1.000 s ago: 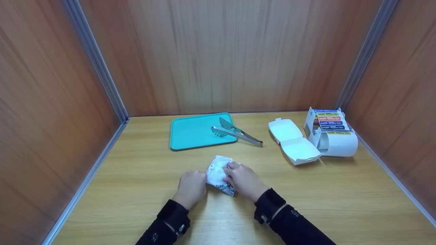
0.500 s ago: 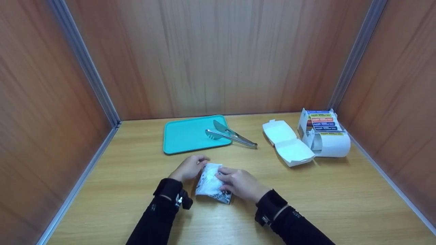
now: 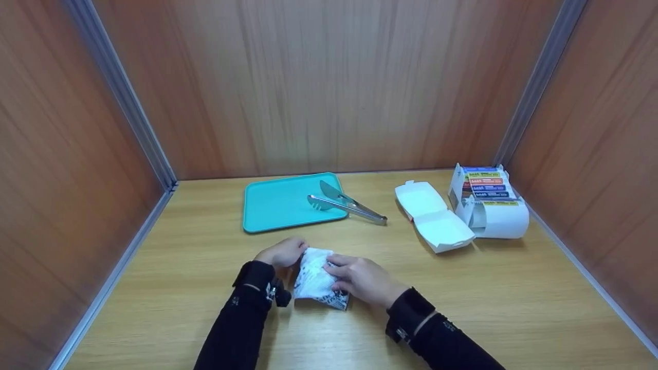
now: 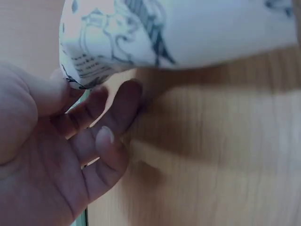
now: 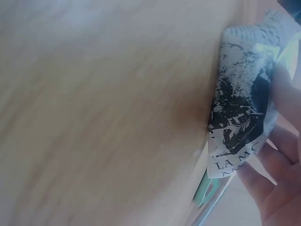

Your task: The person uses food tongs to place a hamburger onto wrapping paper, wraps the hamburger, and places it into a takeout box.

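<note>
A paper-wrapped packet (image 3: pixel 312 277), white with black newsprint-style lettering and drawings, lies between both hands at the front middle of the table. What it wraps is hidden. At its far left corner, my left hand (image 3: pixel 281 253) pinches the paper between thumb and forefinger; the left wrist view shows the other fingers loosely bent below the packet (image 4: pixel 197 33). From the right, my right hand (image 3: pixel 367 280) holds the packet, its fingers over the top and side. The right wrist view shows thumb and fingers against the packet's printed end (image 5: pixel 240 99).
Behind the hands lies a turquoise tray (image 3: pixel 272 205), with metal tongs (image 3: pixel 354 208) resting across its right edge. An opened white food carton (image 3: pixel 434 216) sits to the right, beside a white rack (image 3: pixel 501 221) holding colourful labelled boxes. Wooden walls enclose three sides.
My left hand has turned and shifted from the packet's left side to its far left corner. The packet has moved slightly nearer and left, with my right hand staying on it.
</note>
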Motion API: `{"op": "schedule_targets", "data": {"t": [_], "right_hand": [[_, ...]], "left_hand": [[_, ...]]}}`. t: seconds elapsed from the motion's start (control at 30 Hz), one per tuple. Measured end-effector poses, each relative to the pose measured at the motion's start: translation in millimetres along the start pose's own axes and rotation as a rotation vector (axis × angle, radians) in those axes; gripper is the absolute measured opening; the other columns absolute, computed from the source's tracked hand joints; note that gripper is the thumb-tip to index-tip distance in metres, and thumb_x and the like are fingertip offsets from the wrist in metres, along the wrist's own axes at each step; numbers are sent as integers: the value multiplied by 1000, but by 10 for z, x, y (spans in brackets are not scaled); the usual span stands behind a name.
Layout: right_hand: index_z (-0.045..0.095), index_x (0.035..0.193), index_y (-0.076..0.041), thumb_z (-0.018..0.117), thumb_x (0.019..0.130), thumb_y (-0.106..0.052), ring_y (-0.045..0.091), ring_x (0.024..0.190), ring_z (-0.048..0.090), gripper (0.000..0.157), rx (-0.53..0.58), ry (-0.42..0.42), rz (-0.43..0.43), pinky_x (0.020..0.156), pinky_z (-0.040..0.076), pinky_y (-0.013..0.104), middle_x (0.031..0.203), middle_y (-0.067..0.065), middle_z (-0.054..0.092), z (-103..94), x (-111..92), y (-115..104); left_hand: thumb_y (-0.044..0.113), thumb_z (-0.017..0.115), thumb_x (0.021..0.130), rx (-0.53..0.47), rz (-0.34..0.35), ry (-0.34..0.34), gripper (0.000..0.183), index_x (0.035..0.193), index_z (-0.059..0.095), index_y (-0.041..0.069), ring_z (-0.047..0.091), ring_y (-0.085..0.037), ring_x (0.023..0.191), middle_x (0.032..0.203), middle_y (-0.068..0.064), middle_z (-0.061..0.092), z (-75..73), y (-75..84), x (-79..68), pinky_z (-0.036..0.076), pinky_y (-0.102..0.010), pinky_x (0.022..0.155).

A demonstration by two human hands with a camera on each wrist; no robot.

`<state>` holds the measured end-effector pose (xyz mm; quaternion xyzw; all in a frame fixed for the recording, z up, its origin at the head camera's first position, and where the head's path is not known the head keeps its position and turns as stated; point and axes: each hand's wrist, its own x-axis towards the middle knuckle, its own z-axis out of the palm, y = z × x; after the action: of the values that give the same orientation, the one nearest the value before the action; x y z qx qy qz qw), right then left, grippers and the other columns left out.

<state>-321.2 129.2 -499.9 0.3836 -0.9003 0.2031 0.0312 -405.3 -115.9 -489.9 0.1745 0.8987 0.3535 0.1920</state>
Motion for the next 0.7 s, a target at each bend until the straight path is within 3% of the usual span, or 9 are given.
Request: {"op": "schedule_targets", "data": {"t": [0.07,0.17,0.27,0.33,0.4,0.5,0.63,0.7], "right_hand": [[62,145,-8,73,102,-27,29,143,55,48,-3,-1,9,116,46,39,157,14,54,0,-1,-5],[63,144,-7,74,102,-27,29,142,56,48,-14,6,26,115,47,41,156,15,55,-18,-2,-21],[63,144,-7,75,101,-28,29,142,57,50,-20,8,42,115,48,41,156,15,55,-28,-7,-32],[63,144,-7,76,100,-30,30,142,57,51,-25,1,37,114,48,41,156,15,55,-23,-6,-46],[62,144,-6,76,100,-30,31,141,57,52,-27,-6,25,114,48,41,156,17,55,-8,-1,-57],[63,143,-5,76,100,-31,30,141,57,52,-16,-11,34,113,49,40,156,17,55,-18,16,-70],[64,142,-8,71,104,-34,27,143,56,48,48,-10,107,115,47,41,156,13,55,-19,37,-91],[65,142,-9,67,107,-35,27,143,55,44,84,-4,132,116,46,43,157,12,55,0,50,-108]], "left_hand": [[9,40,114,79,24,45,33,83,49,8,45,-18,71,78,-2,42,57,4,39,40,-31,69],[12,45,113,199,47,199,27,88,53,10,49,-19,76,85,-1,46,150,51,38,45,-34,73],[23,53,113,247,66,371,21,95,58,13,54,-20,78,91,-1,54,192,119,-90,47,-36,73],[29,60,110,254,123,422,24,92,61,14,55,-19,72,85,0,57,199,141,-246,47,-36,67],[32,68,106,298,198,405,27,85,62,16,52,-16,67,77,3,55,214,131,-429,44,-33,63],[33,79,98,404,342,328,32,77,59,19,47,-9,63,72,8,51,263,86,-648,41,-27,59],[35,87,90,522,488,293,37,78,57,16,42,-5,65,74,10,46,377,5,-789,38,-23,57],[37,91,84,559,515,291,41,80,56,15,40,-5,65,74,10,44,403,-12,-829,36,-22,56]]}}
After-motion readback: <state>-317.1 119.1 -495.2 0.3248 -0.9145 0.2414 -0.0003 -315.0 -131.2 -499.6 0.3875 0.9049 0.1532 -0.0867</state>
